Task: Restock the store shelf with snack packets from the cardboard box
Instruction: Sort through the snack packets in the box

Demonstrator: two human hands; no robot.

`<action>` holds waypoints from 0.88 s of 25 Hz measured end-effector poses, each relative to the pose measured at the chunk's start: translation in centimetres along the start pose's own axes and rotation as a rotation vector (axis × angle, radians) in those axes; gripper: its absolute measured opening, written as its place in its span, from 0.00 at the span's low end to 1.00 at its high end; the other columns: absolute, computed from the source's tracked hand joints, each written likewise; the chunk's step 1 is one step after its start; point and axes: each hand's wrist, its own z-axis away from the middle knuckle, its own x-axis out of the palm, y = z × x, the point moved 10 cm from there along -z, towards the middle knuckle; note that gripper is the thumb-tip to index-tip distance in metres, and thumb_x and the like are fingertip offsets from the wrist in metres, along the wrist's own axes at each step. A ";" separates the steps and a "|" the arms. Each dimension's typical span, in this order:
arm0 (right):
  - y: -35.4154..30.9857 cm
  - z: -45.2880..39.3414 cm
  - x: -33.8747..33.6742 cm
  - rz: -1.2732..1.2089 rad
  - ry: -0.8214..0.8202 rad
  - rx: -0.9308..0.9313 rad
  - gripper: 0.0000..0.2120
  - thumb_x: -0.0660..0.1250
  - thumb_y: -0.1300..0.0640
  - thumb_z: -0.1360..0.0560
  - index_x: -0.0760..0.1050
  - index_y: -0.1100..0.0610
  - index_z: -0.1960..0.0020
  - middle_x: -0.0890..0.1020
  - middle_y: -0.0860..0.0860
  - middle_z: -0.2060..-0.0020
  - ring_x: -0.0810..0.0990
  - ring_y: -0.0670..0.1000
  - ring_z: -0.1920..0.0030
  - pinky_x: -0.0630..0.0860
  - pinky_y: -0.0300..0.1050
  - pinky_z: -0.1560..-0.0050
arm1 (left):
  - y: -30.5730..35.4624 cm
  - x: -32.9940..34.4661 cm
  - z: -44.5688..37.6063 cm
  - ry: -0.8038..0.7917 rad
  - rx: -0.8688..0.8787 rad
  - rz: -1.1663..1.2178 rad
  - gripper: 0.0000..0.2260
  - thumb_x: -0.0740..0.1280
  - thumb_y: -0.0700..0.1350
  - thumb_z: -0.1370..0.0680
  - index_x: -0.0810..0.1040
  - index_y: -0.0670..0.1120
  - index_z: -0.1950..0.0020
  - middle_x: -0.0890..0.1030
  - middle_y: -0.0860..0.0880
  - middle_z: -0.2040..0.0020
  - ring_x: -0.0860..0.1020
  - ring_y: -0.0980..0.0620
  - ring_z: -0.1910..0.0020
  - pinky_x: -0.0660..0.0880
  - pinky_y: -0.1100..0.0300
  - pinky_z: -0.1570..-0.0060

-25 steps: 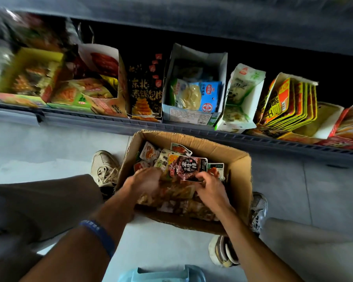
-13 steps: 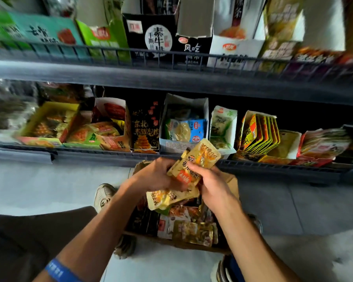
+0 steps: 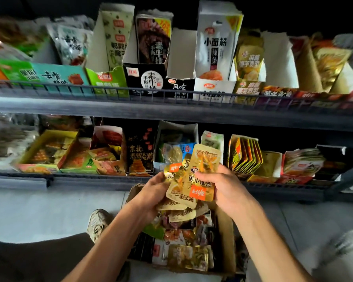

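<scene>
At centre frame, the left hand (image 3: pixel 151 192) and right hand (image 3: pixel 226 188) clasp a fanned bundle of glossy gold-and-orange snack packets (image 3: pixel 194 178) above the open brown cardboard box (image 3: pixel 225 235), apparently squaring them up for the grey metal store shelf (image 3: pixel 171 110) behind.

Two dark shelves in view. The upper shelf (image 3: pixel 171 110) carries a row of open display cartons (image 3: pixel 214 58) standing upright behind a wire rail. The lower shelf (image 3: pixel 90 180) holds more opened cartons of snack packets (image 3: pixel 245 153). Down on the pale tiled floor (image 3: pixel 49 212) sits the cardboard box (image 3: pixel 226 231), packets piled inside, with a shoe (image 3: pixel 98 222) just beside it.
</scene>
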 end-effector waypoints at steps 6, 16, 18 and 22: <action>-4.7 1.8 0.4 0.092 -0.031 -0.183 0.23 0.72 0.69 0.29 0.75 0.53 0.38 0.86 0.54 0.47 0.84 0.55 0.46 0.80 0.55 0.47 | 2.8 3.6 1.4 -0.095 0.040 0.081 0.25 0.69 0.49 0.23 0.70 0.42 0.29 0.84 0.37 0.45 0.83 0.38 0.49 0.79 0.40 0.46; -9.8 3.6 -2.2 0.109 0.144 -0.270 0.11 0.71 0.59 0.24 0.81 0.49 0.43 0.86 0.48 0.50 0.85 0.51 0.47 0.80 0.52 0.48 | 6.5 8.7 1.7 -0.094 0.267 0.002 0.18 0.72 0.41 0.28 0.78 0.38 0.39 0.84 0.37 0.47 0.84 0.40 0.54 0.81 0.49 0.58; -11.8 4.1 -2.5 0.152 0.114 -0.275 0.11 0.71 0.59 0.25 0.81 0.50 0.43 0.86 0.49 0.49 0.84 0.53 0.46 0.80 0.55 0.44 | 8.1 11.0 1.3 -0.126 0.312 -0.043 0.18 0.72 0.38 0.27 0.77 0.38 0.38 0.84 0.36 0.46 0.84 0.37 0.52 0.82 0.45 0.56; -18.3 5.9 -5.7 0.019 0.149 -0.402 0.14 0.72 0.63 0.27 0.81 0.55 0.43 0.86 0.55 0.49 0.84 0.57 0.45 0.78 0.59 0.42 | 11.8 18.3 0.4 -0.223 0.414 -0.081 0.16 0.71 0.35 0.27 0.77 0.38 0.39 0.84 0.36 0.46 0.84 0.37 0.52 0.82 0.46 0.58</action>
